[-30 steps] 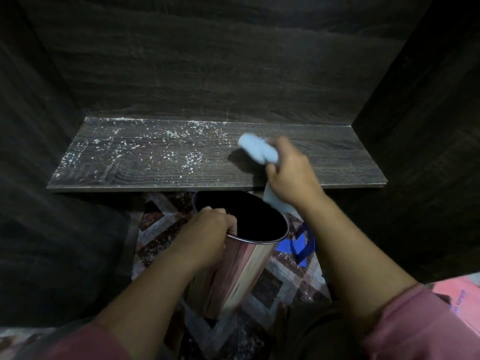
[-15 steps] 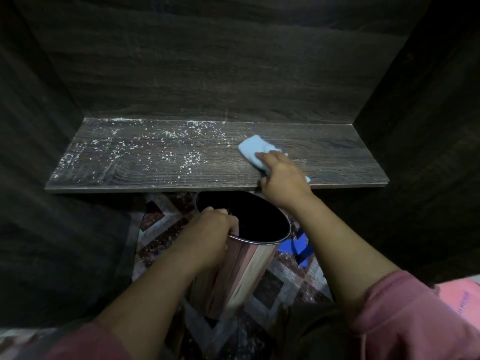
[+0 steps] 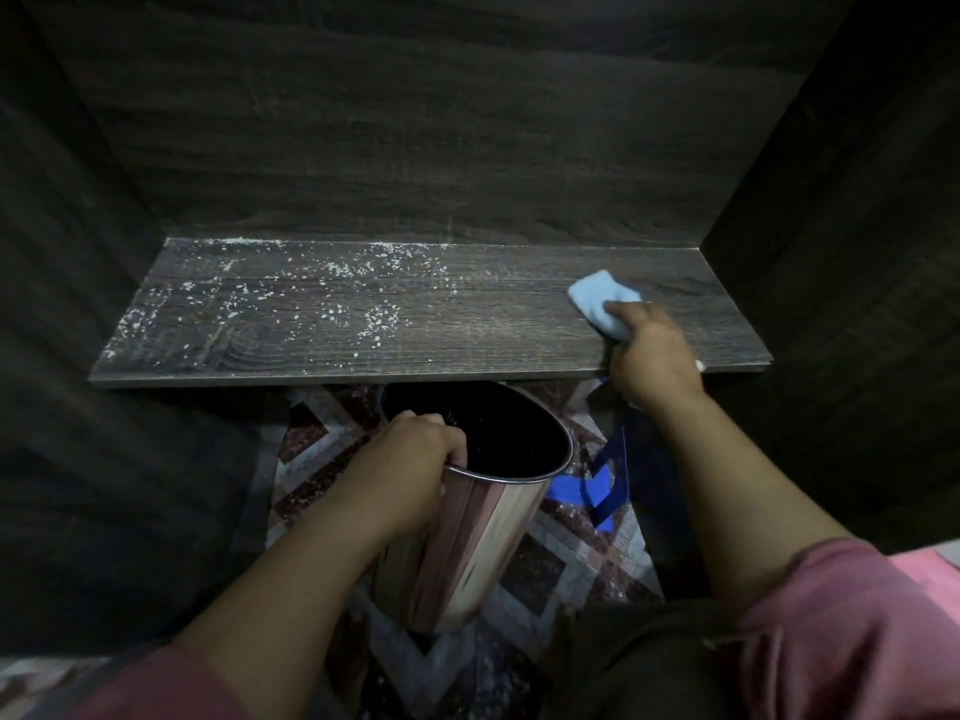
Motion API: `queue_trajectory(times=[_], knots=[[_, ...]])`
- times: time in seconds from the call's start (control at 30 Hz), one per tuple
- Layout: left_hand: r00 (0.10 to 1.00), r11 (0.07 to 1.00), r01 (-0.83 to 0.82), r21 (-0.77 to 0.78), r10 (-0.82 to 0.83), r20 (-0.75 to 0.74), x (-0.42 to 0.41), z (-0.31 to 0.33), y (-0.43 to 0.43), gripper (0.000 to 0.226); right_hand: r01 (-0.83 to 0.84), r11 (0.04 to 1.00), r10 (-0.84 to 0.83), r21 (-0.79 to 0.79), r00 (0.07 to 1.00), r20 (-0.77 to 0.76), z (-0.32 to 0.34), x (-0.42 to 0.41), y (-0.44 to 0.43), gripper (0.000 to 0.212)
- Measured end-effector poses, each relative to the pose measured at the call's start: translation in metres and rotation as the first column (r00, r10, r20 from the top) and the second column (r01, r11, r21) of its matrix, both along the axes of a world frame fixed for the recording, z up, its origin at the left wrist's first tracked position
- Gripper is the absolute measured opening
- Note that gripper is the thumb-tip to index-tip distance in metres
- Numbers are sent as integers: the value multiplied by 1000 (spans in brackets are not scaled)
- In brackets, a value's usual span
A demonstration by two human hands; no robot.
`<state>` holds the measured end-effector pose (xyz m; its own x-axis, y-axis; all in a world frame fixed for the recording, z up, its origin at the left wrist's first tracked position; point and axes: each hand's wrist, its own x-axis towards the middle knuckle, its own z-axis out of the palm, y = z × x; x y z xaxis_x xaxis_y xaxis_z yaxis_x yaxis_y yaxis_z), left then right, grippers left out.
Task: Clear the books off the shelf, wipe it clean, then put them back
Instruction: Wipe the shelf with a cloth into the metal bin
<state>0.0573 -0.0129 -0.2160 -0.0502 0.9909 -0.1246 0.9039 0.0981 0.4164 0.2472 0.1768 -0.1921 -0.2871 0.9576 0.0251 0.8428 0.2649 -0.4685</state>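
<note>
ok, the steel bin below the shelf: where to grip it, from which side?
Grip the steel bin at its near-left rim, coming from above. Its wall is smooth and wide, with no handle visible, while the open mouth lets fingers hook over the rim, as the left hand does now.

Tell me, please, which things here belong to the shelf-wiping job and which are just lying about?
In use: shelf, cloth in the right hand, white specks, bin held by the left hand.
Lying about: blue thing on the floor.
</note>
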Motion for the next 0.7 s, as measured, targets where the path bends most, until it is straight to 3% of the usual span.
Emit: queue_trajectory(times=[0.13, 0.3, 0.37, 0.47, 0.57, 0.7], knots=[[1000, 1000, -15, 9, 15, 13, -1, 0, 2, 26, -342, 939, 343, 47, 939, -20, -8, -31, -29, 56], [998, 999, -9, 33, 6, 69, 0, 2, -1, 26, -553, 831, 554, -64, 832, 3, 9, -43, -66, 55], [998, 999, -3, 38, 1, 64, 2, 3, -4, 25, -538, 826, 547, -169, 837, 13, 22, -36, -73, 48], [998, 1000, 14, 19, -15, 56, 3, 5, -7, 24, -373, 907, 380, -198, 925, 1, 45, -13, -79, 40], [997, 1000, 14, -13, -13, 75, 3, 7, -9, 30, -270, 963, 266, -17, 958, -106, 59, 9, -88, 45], [997, 1000, 16, -8, -15, 82, 3, 6, -13, 24, -258, 944, 304, 204, 922, -239, 53, -1, -105, 61]])
